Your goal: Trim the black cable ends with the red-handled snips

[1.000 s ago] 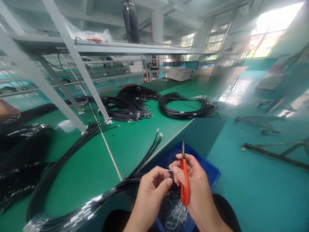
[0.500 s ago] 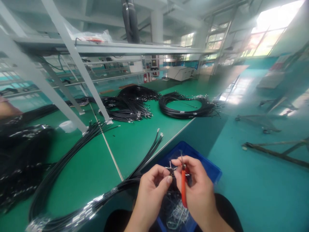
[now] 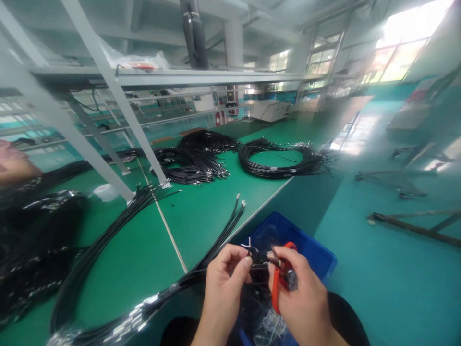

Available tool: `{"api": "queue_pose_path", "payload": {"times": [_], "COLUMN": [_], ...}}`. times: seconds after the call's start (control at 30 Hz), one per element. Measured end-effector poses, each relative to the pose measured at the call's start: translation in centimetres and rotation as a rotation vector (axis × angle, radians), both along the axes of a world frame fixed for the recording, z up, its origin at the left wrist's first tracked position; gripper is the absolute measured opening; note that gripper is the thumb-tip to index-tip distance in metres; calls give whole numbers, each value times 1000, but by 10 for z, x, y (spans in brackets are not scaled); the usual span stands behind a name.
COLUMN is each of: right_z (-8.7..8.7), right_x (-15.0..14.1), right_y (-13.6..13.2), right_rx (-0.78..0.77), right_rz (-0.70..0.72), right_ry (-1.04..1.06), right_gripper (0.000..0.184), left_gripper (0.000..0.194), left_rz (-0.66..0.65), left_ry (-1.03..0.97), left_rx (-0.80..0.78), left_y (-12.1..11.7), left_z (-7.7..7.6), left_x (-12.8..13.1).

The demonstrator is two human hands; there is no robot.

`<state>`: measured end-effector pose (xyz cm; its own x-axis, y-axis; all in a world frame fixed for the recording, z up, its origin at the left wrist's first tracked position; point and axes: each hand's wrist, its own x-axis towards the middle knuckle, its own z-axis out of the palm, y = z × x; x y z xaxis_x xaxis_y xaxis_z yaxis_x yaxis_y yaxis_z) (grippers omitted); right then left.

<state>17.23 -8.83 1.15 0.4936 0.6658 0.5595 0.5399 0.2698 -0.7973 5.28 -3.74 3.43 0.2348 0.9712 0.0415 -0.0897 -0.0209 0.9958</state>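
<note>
Wire work seems in hand: left hand (image 3: 226, 275) pinches a thin wire (image 3: 249, 253), right hand (image 3: 303, 294) grips red-handled cutters (image 3: 276, 290), and next move needs careful aim.

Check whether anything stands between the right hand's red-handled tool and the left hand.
Dark strands show between the left hand and red-handled tool; whether they cross the gap or lie beyond it is unclear.

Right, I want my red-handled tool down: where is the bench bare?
The bench is bare inside the curved near bundle, left of the white seam, and right of it, short of the far cables. Heaped cables crowd the left end.
</note>
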Motion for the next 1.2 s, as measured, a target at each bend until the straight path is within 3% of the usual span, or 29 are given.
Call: {"api": "queue_pose_path", "payload": {"times": [0.1, 0.2, 0.33, 0.6, 0.83, 1.03, 1.2], "right_z": [4, 12, 20, 20, 22, 24, 17], "right_x": [-4, -8, -6, -2, 1, 8, 16], "right_y": [-13, -21, -15, -5, -5, -8, -12], "right_rx": [-158, -425, -680, -644, -716, -779, -721], "right_rz": [202, 459, 602, 620, 621, 670, 765], "right_ry": [305, 654, 894, 891, 893, 862, 931], "right_gripper": [23, 22, 31, 32, 29, 29, 36], "left_gripper": [7, 6, 4, 6, 6, 4, 7], "left_rz": [30, 42, 40, -51, -95, -86, -50], "left_ry": [-43, -65, -63, -5, -8, 48, 118], "left_rx": [-5, -4, 27, 11, -17, 46, 109], "left_y": [5, 7, 4, 3, 5, 6, 8], "left_z": [-2, -2, -2, -5, -8, -10, -14], "left_x": [0, 2, 5, 4, 4, 2, 3]}}
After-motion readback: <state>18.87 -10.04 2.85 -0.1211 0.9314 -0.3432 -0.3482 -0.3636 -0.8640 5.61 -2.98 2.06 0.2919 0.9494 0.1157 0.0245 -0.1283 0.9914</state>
